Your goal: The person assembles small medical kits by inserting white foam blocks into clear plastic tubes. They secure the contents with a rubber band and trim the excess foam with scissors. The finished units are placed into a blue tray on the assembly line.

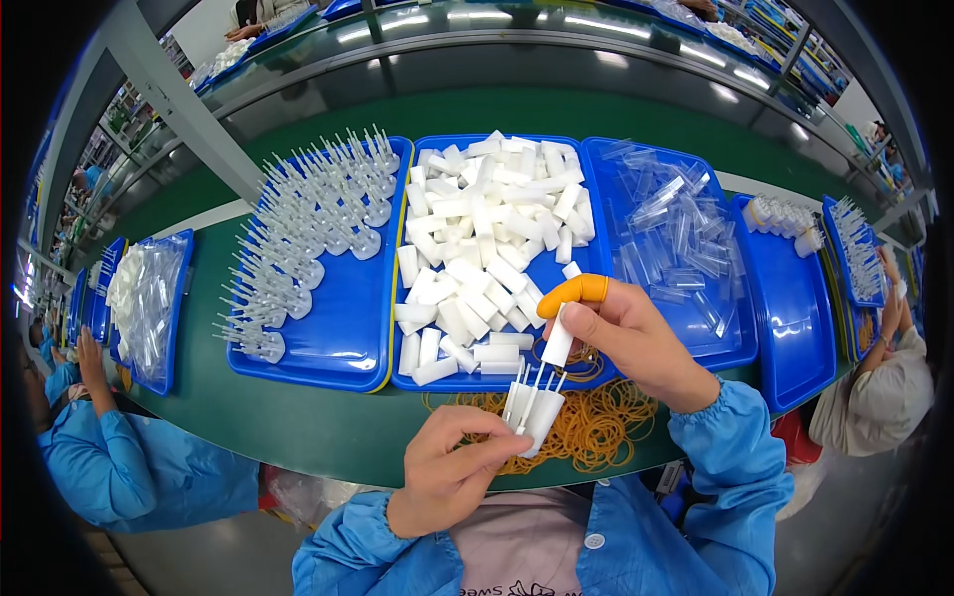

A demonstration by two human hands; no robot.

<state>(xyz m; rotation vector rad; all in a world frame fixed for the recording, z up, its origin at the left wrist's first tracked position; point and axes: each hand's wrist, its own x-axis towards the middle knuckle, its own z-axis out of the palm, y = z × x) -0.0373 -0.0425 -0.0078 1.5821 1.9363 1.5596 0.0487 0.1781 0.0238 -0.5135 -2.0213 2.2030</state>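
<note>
My left hand (452,467) grips a small bundle of clear plastic pieces with thin stems (532,402), held upright over the table's front edge. My right hand (631,333), with an orange finger cot on the forefinger, pinches one white plastic tube (558,338) just above that bundle. Behind the hands lies the middle blue tray (497,375) heaped with white tubes (487,238). A heap of yellow rubber bands (591,422) lies on the green table under my hands.
A left blue tray (348,338) holds rows of clear stemmed pieces (298,228). A right blue tray (730,343) holds clear sleeves (671,233). More blue trays (795,328) stand further right. Co-workers in blue sit at left (109,447) and right (879,387).
</note>
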